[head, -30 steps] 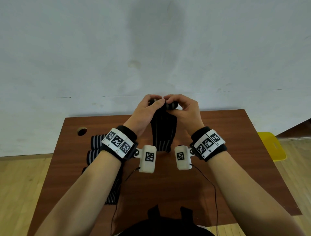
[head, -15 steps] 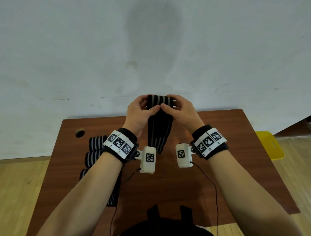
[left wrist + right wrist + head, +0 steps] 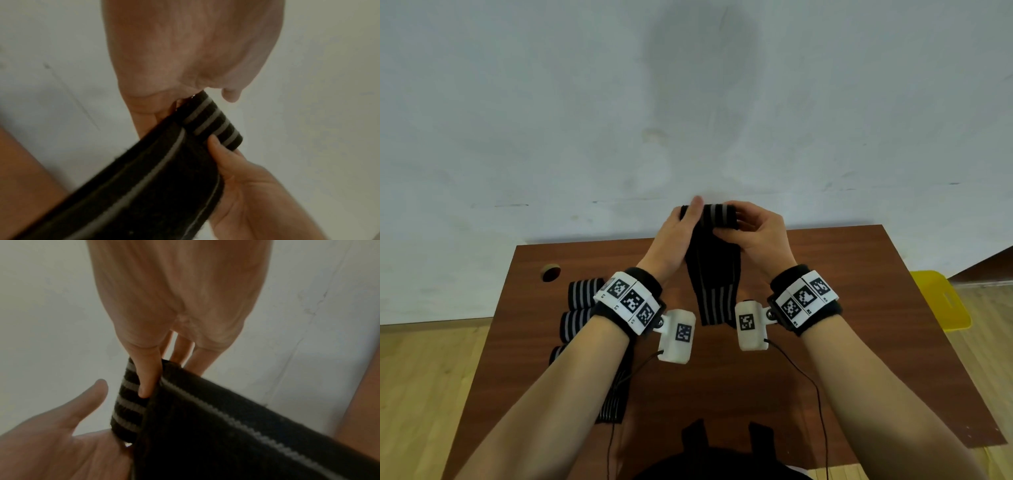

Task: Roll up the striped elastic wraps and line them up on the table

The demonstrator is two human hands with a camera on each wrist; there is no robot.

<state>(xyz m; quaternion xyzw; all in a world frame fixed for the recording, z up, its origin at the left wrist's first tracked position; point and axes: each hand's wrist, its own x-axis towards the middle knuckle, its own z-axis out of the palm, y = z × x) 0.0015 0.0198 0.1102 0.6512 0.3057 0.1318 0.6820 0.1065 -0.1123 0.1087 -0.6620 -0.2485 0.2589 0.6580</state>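
Note:
I hold a black elastic wrap with grey stripes in the air over the table's far edge. Its top is wound into a small roll (image 3: pixel 717 216), and the loose tail (image 3: pixel 717 298) hangs down toward the table (image 3: pixel 825 308). My left hand (image 3: pixel 690 219) grips the roll's left end, thumb lying straight across its front. My right hand (image 3: pixel 732 228) pinches the right end, thumb under the roll (image 3: pixel 213 128). In the right wrist view a finger (image 3: pixel 146 382) presses into the roll (image 3: pixel 127 405). Three rolled wraps (image 3: pixel 582 289) (image 3: pixel 573 323) (image 3: pixel 556 353) lie in a column at the left.
A flat unrolled wrap (image 3: pixel 613 407) lies under my left forearm. The brown table has a round hole (image 3: pixel 550 272) at its far left corner. A pale wall stands right behind it, and a yellow seat (image 3: pixel 938 301) is on the floor to the right.
Both hands have shifted their grip and turned the roll a little further. My left thumb now lies straight across the roll's front, and the striped face of the roll shows.

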